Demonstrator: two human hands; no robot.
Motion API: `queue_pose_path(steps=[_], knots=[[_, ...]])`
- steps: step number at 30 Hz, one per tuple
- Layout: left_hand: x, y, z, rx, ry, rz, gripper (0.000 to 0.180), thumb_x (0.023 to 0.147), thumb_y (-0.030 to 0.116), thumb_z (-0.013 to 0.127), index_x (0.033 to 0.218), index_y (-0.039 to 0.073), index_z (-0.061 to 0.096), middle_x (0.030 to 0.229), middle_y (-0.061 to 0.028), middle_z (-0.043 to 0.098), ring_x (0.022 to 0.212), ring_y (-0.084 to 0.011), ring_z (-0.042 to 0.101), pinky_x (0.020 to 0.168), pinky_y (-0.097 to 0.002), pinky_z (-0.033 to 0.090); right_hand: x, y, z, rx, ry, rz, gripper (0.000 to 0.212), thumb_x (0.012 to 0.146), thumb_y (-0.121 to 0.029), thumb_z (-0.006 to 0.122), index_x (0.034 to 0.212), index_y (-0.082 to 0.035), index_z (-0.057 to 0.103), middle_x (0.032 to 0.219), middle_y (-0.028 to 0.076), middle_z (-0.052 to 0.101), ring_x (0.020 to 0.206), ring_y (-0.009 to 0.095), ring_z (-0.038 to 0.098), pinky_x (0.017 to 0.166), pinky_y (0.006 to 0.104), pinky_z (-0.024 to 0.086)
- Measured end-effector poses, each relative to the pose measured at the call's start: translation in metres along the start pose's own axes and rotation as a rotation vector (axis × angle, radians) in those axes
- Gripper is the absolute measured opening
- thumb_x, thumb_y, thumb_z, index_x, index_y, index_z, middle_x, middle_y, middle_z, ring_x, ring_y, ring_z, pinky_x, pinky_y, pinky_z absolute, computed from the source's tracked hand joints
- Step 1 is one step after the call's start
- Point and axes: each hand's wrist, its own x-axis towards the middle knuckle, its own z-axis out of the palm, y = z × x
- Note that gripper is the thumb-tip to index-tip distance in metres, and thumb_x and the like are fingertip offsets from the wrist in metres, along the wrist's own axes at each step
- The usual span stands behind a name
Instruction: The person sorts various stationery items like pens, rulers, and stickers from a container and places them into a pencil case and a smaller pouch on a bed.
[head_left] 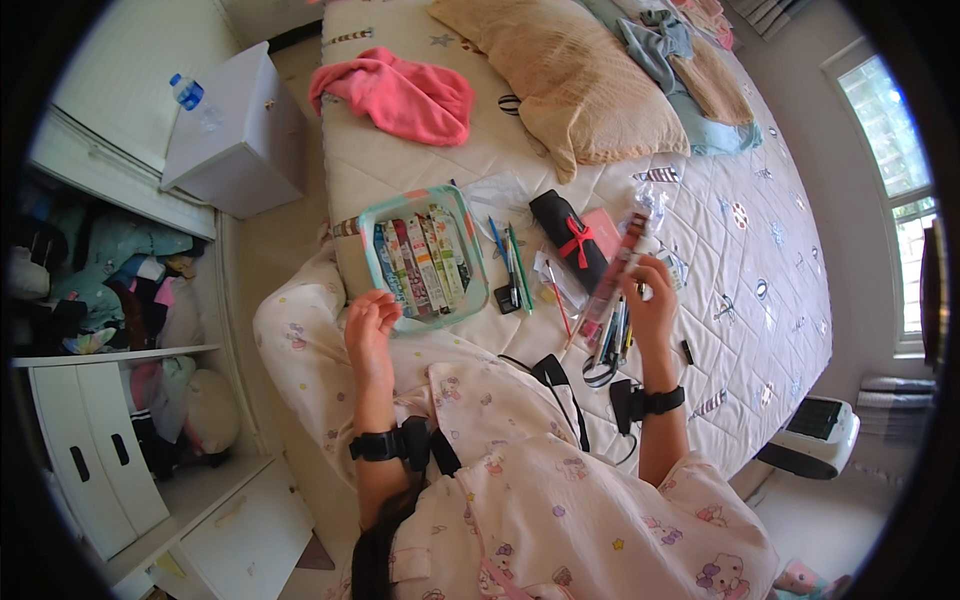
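Pale pink printed clothing (570, 500), lower centre, nearest camera. Right hand (652, 297), right of centre: fingers closed on a long, narrow reddish packet (609, 280), tilted over scattered pens (612, 335). Left hand (373, 320), left of centre: loosely curled, seemingly empty, at near rim of teal basket (478, 258) holding upright-ranked slim packets (420, 262); contact unclear.

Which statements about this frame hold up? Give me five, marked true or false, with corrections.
1. The right hand holds a long, slim packet. True.
2. The pink cloth lies on the bed. True.
3. The left hand grips the pink cloth. False: the hand appears empty, beside the basket.
4. A red ribbon ties the black roll. True.
5. The black roll lies inside the basket. False: it lies on the bed.
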Motion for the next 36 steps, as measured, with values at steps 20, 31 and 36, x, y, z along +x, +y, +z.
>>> queue_pose_path(steps=[20,31,36], knots=[[-0.027,-0.041,0.088,-0.055,-0.189,-0.472,0.015,0.086,0.02,0.051,0.091,0.007,0.047,0.056,0.0007,0.04,0.041,-0.0082,0.036,0.04,-0.024,0.034,-0.043,0.13,0.056,0.002,-0.048,0.656,0.038,0.069,-0.019,0.063,0.101,-0.001,0.056,0.096,0.016,0.059,0.088,0.027,0.058,0.077,0.0338,0.045],[-0.031,-0.04,0.084,-0.034,-0.192,-0.37,0.016,0.086,0.019,0.051,0.094,0.007,0.048,0.058,-0.0007,0.044,0.044,-0.011,0.041,0.043,-0.0258,0.037,-0.042,0.171,0.062,-0.482,-0.207,0.628,0.035,0.066,-0.022,0.062,0.093,0.001,0.06,0.095,0.019,0.057,0.09,0.032,0.057,0.078,0.0366,0.045],[-0.031,-0.034,0.082,-0.073,-0.199,-0.301,0.014,0.085,0.015,0.05,0.094,0.005,0.047,0.061,-0.0032,0.048,0.048,-0.0107,0.046,0.045,-0.0238,0.038,-0.04,0.163,0.049,-0.159,-0.072,0.801,0.026,0.068,-0.022,0.062,0.08,0.001,0.062,0.073,0.014,0.061,0.07,0.024,0.059,0.069,0.0318,0.046]])
